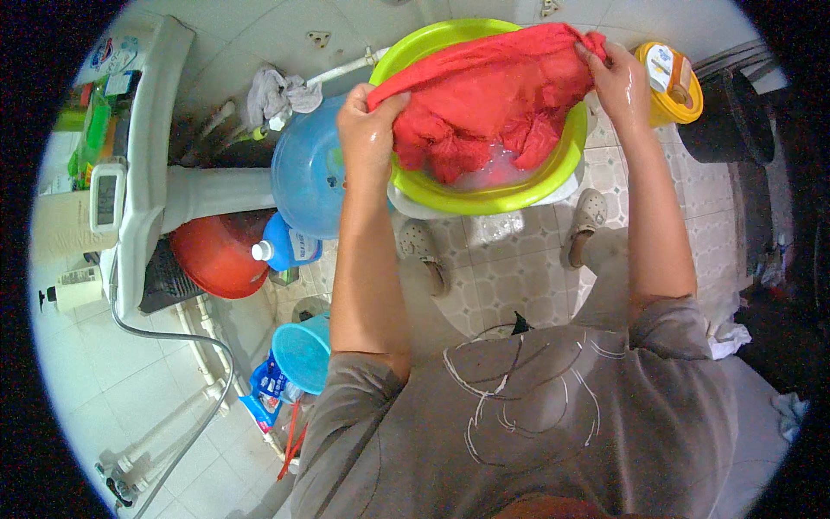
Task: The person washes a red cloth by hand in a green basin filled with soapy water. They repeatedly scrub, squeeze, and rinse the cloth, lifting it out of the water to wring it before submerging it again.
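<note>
A wet red garment (493, 95) is stretched between my two hands over a lime-green basin (510, 201). My left hand (367, 130) is closed on its left edge, thumb on top. At the upper right corner, my right hand (618, 82) pinches the cloth between thumb and fingers. The lower part of the garment hangs bunched into the basin, where soapy water (493, 176) shows along the near side. Which kind of garment it is, I cannot tell. Both hands and wrists look wet.
Left of the basin stand a translucent blue basin (298, 173), a blue bottle with a white cap (290, 244) and a red basin (220, 251) beneath the white sink (147, 156). A yellow tub (674, 111) and a black bucket (726, 117) are at the right. My feet in beige clogs flank the basin's near side.
</note>
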Tool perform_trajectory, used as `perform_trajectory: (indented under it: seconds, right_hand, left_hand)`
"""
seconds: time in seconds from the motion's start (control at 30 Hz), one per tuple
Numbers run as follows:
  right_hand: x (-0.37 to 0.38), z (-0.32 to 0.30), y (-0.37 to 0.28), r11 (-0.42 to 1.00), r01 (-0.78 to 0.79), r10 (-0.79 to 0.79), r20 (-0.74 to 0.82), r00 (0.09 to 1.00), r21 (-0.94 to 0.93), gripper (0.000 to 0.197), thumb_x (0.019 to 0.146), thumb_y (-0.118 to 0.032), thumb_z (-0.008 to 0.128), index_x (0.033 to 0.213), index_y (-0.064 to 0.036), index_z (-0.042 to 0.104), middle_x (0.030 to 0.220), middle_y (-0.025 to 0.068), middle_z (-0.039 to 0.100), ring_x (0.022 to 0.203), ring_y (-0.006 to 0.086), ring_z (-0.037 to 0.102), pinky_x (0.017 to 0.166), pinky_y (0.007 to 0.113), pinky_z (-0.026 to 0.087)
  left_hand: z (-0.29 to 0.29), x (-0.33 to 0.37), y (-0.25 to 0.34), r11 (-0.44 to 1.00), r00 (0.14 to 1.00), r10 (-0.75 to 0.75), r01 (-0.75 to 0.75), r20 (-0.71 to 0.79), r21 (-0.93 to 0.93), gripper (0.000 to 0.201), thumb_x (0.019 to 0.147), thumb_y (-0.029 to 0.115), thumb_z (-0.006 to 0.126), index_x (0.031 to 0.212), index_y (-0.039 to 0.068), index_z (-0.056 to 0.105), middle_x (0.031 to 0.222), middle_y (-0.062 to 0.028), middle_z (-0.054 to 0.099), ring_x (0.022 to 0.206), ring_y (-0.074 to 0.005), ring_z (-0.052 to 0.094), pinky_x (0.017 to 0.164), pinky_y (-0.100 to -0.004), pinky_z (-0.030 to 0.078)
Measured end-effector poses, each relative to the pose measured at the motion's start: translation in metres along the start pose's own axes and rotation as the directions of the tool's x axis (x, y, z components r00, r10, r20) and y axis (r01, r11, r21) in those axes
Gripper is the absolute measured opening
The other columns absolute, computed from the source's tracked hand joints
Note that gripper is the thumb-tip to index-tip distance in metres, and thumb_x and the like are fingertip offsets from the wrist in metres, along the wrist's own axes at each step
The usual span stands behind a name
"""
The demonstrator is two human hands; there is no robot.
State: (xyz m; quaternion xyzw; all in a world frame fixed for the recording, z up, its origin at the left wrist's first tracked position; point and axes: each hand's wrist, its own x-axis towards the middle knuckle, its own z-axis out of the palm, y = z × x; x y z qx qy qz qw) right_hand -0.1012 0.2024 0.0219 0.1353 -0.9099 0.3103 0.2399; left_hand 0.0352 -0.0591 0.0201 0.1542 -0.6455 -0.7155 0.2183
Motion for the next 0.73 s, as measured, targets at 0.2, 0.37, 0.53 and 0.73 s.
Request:
perform_trajectory:
  seconds: [0.2, 0.37, 0.53, 0.73]
  right_hand:
    - [0.026, -0.032, -0.063, 0.703, -0.041, 0.206, -0.149, 0.967, 0.710, 0.043, 0.083, -0.040, 0.046, 0.091, 0.0012, 0.056, 0.087, 0.0142, 0.059, 0.080, 0.0234, 0.056, 0.076, 0.036, 0.043]
    - [-0.044, 0.039, -0.068, 0.200, -0.235, 0.183, 0.199, 0.963, 0.951, 0.039, 0.089, -0.031, 0.034, 0.118, -0.0064, 0.040, 0.113, 0.0059, 0.047, 0.104, 0.0169, 0.045, 0.091, 0.032, 0.034]
    - [-0.109, 0.072, -0.049, -0.446, -0.432, -0.100, 0.436, 0.895, 0.784, 0.038, 0.089, -0.026, 0.034, 0.122, -0.0085, 0.036, 0.120, 0.0073, 0.043, 0.113, 0.0204, 0.039, 0.097, 0.033, 0.029]
    - [-0.066, 0.008, -0.090, 0.958, -0.092, -0.089, 0.586, 0.805, 0.271, 0.070, 0.072, -0.049, 0.056, 0.126, -0.0136, 0.031, 0.128, 0.0107, 0.036, 0.118, 0.0241, 0.035, 0.101, 0.037, 0.023]
  left_hand:
    - [0.028, -0.029, 0.043, 0.838, 0.813, 0.514, -0.407, -0.275, 0.364, 0.011, 0.073, 0.007, 0.056, 0.070, 0.000, 0.049, 0.063, -0.0019, 0.050, 0.056, -0.0089, 0.043, 0.052, -0.0237, 0.039]
    - [0.069, -0.052, 0.042, 0.981, 0.983, 0.175, -0.170, 0.049, -0.098, 0.024, 0.075, 0.019, 0.058, 0.088, 0.000, 0.050, 0.085, -0.0106, 0.055, 0.077, -0.0192, 0.052, 0.072, -0.0301, 0.042]
    - [0.100, -0.073, 0.023, 0.994, 0.747, 0.109, -0.069, 0.656, -0.086, 0.024, 0.072, 0.006, 0.059, 0.095, 0.001, 0.053, 0.100, -0.0115, 0.054, 0.096, -0.0200, 0.052, 0.084, -0.0294, 0.040]
    - [0.036, -0.009, -0.020, 0.905, 0.962, 0.174, -0.241, 0.210, 0.352, 0.042, 0.068, -0.009, 0.043, 0.109, 0.001, 0.047, 0.105, -0.0130, 0.054, 0.099, -0.0211, 0.052, 0.088, -0.0308, 0.039]
